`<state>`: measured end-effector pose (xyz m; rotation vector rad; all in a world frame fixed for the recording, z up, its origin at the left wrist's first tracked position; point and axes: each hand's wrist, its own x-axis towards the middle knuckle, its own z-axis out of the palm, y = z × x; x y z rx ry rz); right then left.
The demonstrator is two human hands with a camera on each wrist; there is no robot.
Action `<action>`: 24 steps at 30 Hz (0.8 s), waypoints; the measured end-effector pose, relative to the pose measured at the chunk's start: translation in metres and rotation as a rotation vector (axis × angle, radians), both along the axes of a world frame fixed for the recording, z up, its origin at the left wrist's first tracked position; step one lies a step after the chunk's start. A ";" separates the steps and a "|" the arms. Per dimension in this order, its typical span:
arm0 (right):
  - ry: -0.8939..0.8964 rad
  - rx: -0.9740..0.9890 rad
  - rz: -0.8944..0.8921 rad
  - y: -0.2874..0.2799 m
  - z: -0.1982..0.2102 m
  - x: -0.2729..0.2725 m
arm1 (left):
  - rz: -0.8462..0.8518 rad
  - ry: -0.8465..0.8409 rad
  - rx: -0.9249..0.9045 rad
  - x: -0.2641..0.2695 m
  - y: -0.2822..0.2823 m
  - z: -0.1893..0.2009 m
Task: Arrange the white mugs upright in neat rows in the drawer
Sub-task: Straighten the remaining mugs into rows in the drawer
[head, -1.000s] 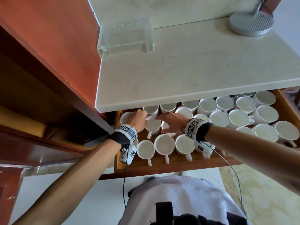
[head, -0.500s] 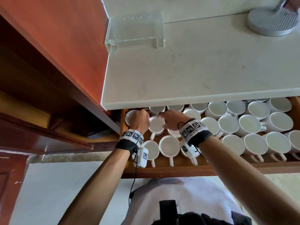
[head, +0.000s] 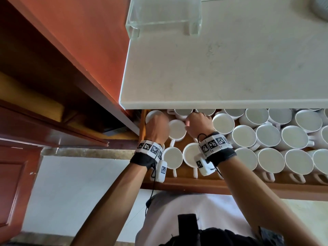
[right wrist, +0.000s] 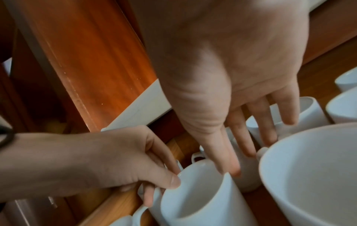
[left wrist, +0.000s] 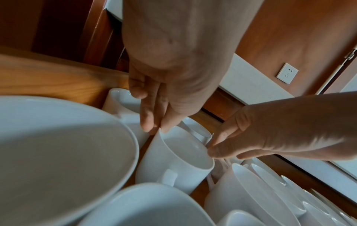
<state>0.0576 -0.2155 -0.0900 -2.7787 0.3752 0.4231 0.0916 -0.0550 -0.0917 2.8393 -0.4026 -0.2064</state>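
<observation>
The open wooden drawer (head: 193, 185) holds many upright white mugs in rows. One white mug (head: 177, 129) (left wrist: 173, 160) (right wrist: 197, 198) stands near the drawer's back left corner, handle toward me. My left hand (head: 157, 126) (left wrist: 156, 130) pinches its left rim with thumb and fingertips. My right hand (head: 197, 121) (right wrist: 230, 173) pinches the opposite rim with thumb and forefinger, its other fingers straight over the mugs behind. More mugs (head: 244, 136) crowd the right side, some turned at odd angles.
The pale countertop (head: 230, 68) overhangs the back rows of mugs. A clear acrylic stand (head: 163, 13) sits on it. A reddish cabinet side (head: 79, 41) rises at the left, close to the drawer's left wall (left wrist: 58, 79). A wall socket (left wrist: 287, 73) shows behind.
My right hand, first spread flat over the mugs, has drawn left and taken the mug's rim. My left hand has closed on the other side. The head view has tilted down and closer.
</observation>
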 end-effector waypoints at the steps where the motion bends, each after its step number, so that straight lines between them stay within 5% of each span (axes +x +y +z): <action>1: -0.012 -0.014 -0.002 0.002 -0.001 0.001 | -0.002 -0.002 0.005 0.000 0.001 0.000; 8: -0.026 0.002 -0.036 0.010 0.004 0.003 | -0.031 -0.068 0.011 0.003 0.009 0.002; 24: 0.131 0.331 -0.191 0.015 0.002 0.008 | 0.004 0.099 0.009 0.018 0.015 0.004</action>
